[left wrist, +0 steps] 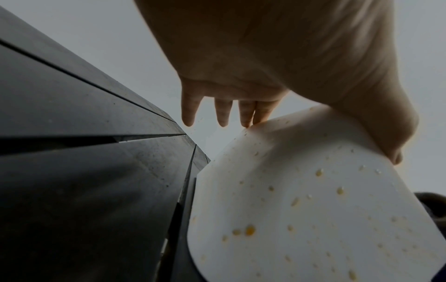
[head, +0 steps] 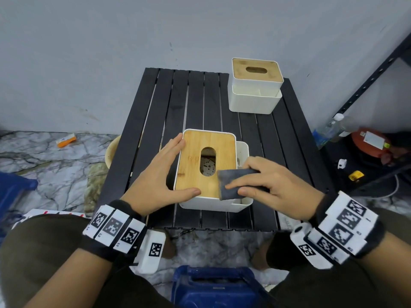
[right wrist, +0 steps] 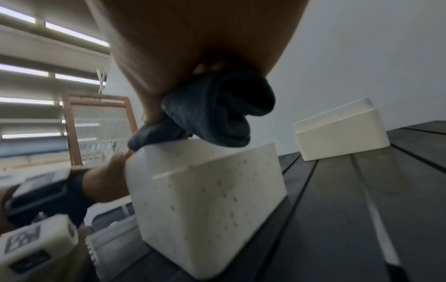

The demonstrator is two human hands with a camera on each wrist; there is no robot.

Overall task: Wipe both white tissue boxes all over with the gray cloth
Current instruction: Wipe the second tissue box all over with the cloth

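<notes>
Head view, gray cloth under right hand, atop near tissue box

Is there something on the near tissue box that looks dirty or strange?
Yes. The white walls of the near tissue box carry many small yellow-orange specks, plain in both wrist views. The right hand holds the gray cloth on the wooden lid, so the speckled walls are uncovered.

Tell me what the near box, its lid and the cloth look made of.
Near box: smooth matte white, probably plastic, speckled with yellowish spots. Lid: pale wood, likely bamboo, judging by its grain. Cloth: soft dark gray knit or microfibre, bunched in the right hand.
</notes>
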